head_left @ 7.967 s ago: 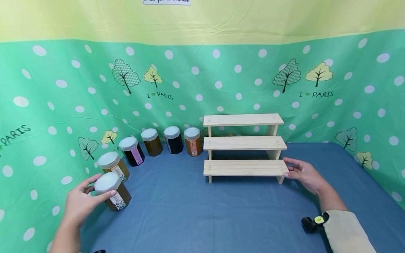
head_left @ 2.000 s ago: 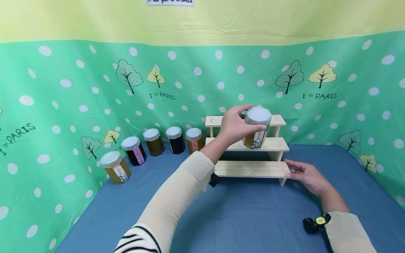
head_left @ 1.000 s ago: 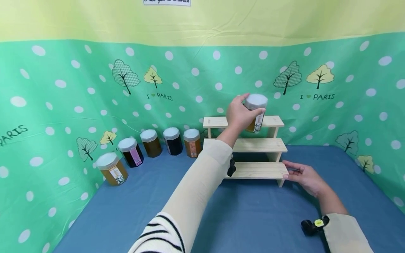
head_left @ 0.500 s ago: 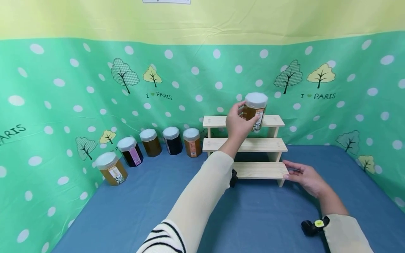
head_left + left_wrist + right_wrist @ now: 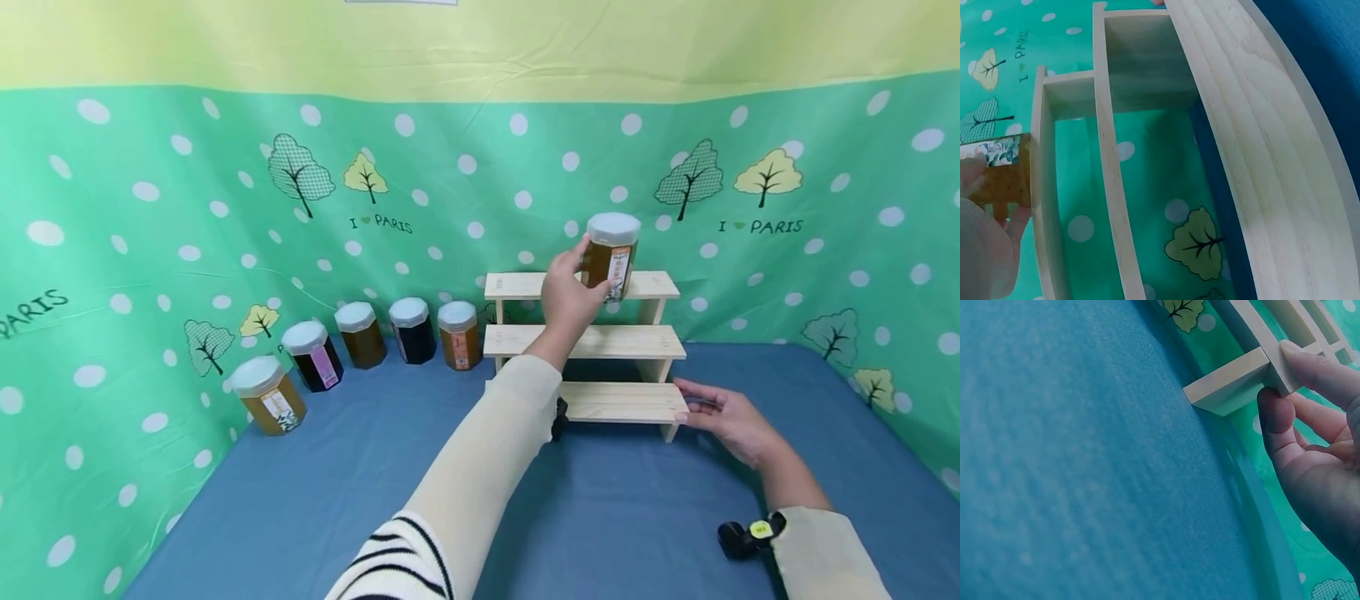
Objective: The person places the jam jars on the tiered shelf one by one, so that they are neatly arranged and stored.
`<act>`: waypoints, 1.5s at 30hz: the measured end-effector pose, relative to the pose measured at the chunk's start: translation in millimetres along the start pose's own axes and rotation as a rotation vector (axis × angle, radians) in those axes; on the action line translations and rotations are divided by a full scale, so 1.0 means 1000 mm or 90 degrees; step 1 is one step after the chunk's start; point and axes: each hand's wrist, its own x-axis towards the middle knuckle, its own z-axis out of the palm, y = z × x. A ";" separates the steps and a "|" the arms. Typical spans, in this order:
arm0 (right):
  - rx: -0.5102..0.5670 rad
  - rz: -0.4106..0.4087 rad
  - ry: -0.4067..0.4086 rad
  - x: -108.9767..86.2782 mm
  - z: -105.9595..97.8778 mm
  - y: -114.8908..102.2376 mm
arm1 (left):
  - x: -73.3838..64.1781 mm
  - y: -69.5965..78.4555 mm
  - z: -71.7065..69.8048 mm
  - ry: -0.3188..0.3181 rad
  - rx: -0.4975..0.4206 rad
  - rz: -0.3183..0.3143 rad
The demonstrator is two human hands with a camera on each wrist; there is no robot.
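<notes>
My left hand (image 5: 567, 298) grips a hexagonal jar (image 5: 609, 254) with a pale lid, amber contents and a white label, thumb in front and fingers behind. The jar is upright at the top tier of a three-step wooden display stand (image 5: 622, 402). In the left wrist view its base (image 5: 1025, 181) lies right at the top board (image 5: 1040, 187), with the left hand (image 5: 991, 250) around its lower part. At the stand's right side, my right hand (image 5: 726, 421) pinches the end of the lowest board (image 5: 1282, 372) between thumb and fingers.
Several similar lidded jars stand left of the stand in a curved row, from an amber jar (image 5: 276, 404) in front to an orange-labelled jar (image 5: 461, 340) beside the stand. A blue cloth (image 5: 615, 508) covers the table. A green dotted curtain (image 5: 450, 217) hangs behind.
The left hand has carried the jar from the front of the row to the top tier. Lately its fingers have slid lower on the jar. The right hand keeps its hold.
</notes>
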 end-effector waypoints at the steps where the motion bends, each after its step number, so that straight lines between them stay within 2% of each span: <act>1: 0.000 0.000 0.000 0.000 0.000 0.000 | 0.001 0.001 0.001 0.000 0.014 -0.005; 4: -0.005 0.000 0.005 0.000 -0.001 0.000 | 0.004 0.007 0.005 -0.009 0.032 -0.027; 6: -0.008 -0.001 0.006 0.000 -0.001 0.001 | 0.005 0.010 0.007 -0.015 0.022 -0.045; 13: 0.000 0.000 0.006 0.000 0.000 0.002 | 0.003 0.012 0.014 -0.034 -0.102 -0.109; 20: 0.007 -0.002 0.004 0.002 0.000 0.004 | 0.000 0.016 0.015 -0.101 -0.173 -0.120; 23: 0.003 -0.003 0.004 0.002 0.000 0.004 | -0.001 0.017 0.017 -0.118 -0.192 -0.120; 25: 0.001 -0.003 0.005 0.002 0.000 0.004 | -0.001 0.017 0.018 -0.118 -0.198 -0.121; 32: -0.011 0.006 0.007 0.000 0.000 0.003 | -0.007 0.012 0.019 -0.081 -0.236 -0.158; 38: -0.022 0.007 0.014 0.000 0.003 0.003 | -0.018 0.007 0.012 -0.083 -0.271 -0.148; 45: -0.022 0.006 0.011 0.001 0.003 0.000 | -0.032 -0.006 -0.008 -0.105 -0.309 -0.092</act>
